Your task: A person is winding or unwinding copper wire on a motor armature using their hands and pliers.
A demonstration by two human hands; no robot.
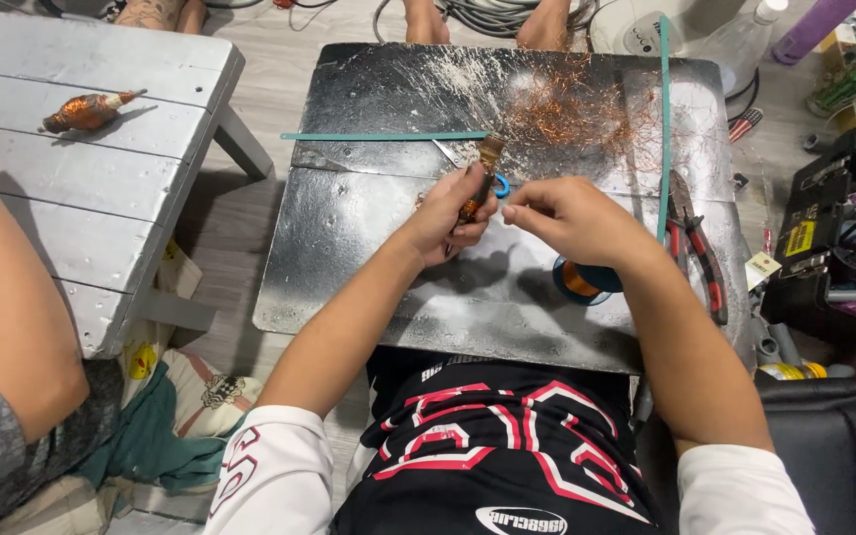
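Yellow rectangular label [800, 238] on black box at right; white tag [762, 267] beside it

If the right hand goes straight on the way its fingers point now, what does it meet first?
The right hand points leftward, so it would probably first meet the copper-wound piece held in the left hand, though depth is unclear.

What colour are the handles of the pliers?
Red and black; the pliers show in the head view.

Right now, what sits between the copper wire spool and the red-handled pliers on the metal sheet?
Head view: the right forearm crosses that stretch, with a thin teal strip running beside the pliers. The spool is partly hidden under the right hand.
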